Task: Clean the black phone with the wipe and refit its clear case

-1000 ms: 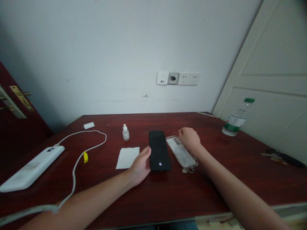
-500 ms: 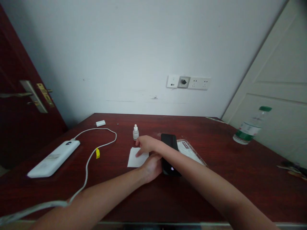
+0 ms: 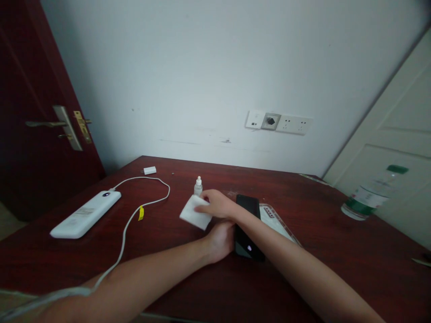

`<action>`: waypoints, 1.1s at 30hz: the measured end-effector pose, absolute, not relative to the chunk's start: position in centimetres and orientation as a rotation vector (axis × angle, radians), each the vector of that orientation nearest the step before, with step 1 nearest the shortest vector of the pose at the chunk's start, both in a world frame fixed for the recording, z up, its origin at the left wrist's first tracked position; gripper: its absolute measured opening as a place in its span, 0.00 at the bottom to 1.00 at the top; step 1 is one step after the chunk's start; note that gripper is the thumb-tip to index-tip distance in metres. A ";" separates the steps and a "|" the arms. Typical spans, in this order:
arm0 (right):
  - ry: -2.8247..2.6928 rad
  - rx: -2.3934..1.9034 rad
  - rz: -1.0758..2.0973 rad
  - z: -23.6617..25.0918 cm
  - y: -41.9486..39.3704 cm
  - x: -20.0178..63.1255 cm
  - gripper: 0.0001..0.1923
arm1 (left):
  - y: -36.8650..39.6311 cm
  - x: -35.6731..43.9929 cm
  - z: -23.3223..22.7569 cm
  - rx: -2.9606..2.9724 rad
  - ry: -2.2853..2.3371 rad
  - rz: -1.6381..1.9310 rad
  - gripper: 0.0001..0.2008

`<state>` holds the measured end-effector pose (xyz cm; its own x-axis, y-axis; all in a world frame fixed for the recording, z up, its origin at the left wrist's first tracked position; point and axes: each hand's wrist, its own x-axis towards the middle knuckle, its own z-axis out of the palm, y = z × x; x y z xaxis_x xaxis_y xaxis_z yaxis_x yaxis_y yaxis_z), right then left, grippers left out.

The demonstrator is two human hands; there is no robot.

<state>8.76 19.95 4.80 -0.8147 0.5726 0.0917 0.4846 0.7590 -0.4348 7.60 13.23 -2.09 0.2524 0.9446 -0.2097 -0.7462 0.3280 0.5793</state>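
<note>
Phone [image 3: 248, 224] lies lengthwise away, steadied by left hand [image 3: 220, 240]; right hand [image 3: 217, 205] pinches white wipe [image 3: 195, 214].

white cloth [image 3: 194, 215]: small folded square, pinched at its right edge and lifted off the table, tilted. black phone [image 3: 248, 226]: flat on the dark red table, screen up and dark with one small light spot near its front end, left edge touched.
</note>
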 end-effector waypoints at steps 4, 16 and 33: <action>-2.057 -0.764 0.596 6.2 20.5 13.3 0.02 | 13.4 7.2 -1.6 0.378 0.512 1.135 0.22; -2.135 -0.649 0.267 -0.3 22.0 23.3 0.31 | 13.9 6.4 -0.9 0.376 0.475 1.005 0.31; -2.630 -0.323 0.293 0.0 18.6 21.0 0.35 | 15.2 6.1 -0.9 0.150 0.552 1.004 0.19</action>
<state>20.95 18.62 -0.03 -0.8612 0.2762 0.4266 0.1757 0.9495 -0.2600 6.13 15.22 -0.90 0.4134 0.8321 -0.3696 -0.7583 0.5394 0.3662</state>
